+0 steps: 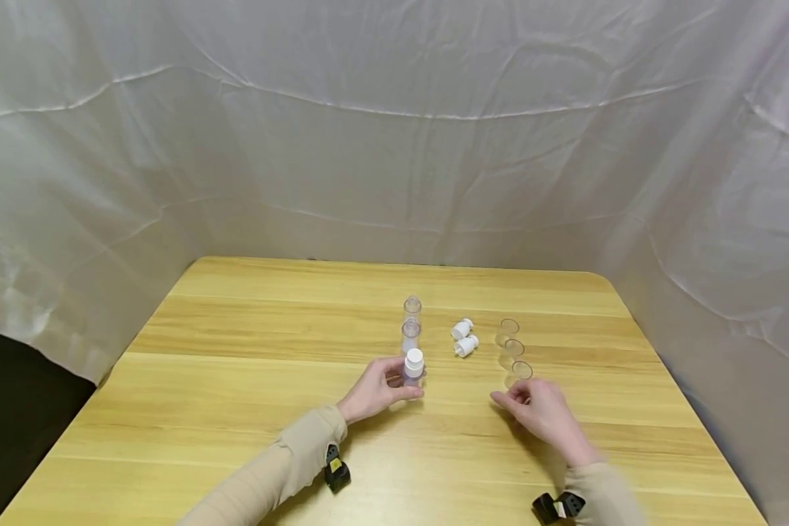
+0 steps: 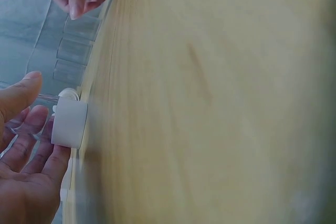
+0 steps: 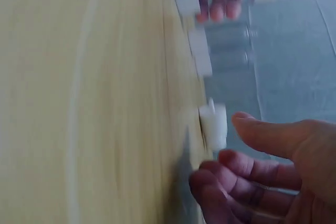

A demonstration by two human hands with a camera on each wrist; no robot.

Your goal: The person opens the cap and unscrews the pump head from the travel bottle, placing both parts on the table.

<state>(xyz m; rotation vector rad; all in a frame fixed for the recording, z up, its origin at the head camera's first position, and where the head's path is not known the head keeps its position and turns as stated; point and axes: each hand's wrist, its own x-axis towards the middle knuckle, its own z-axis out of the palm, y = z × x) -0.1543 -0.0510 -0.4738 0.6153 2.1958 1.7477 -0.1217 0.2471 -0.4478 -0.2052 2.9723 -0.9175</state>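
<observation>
My left hand [image 1: 383,387] holds a small clear bottle upright, its fingers and thumb around the clear body. That bottle has a white pump head [image 1: 414,362] on top and a white base [image 2: 70,123] below. Behind it stand two more clear bottles [image 1: 410,332] without pump heads, also on white bases [image 3: 201,61]. Over the right side of the table, my right hand [image 1: 544,413] has bent, relaxed fingers and nothing between them. Just beyond its fingertips are several clear caps [image 1: 513,351] in a row.
Two loose white pump heads [image 1: 464,346] lie on their sides between the bottles and the caps. The wooden table [image 1: 237,321] is enclosed by pale hanging cloth [image 1: 381,161] at the back and sides.
</observation>
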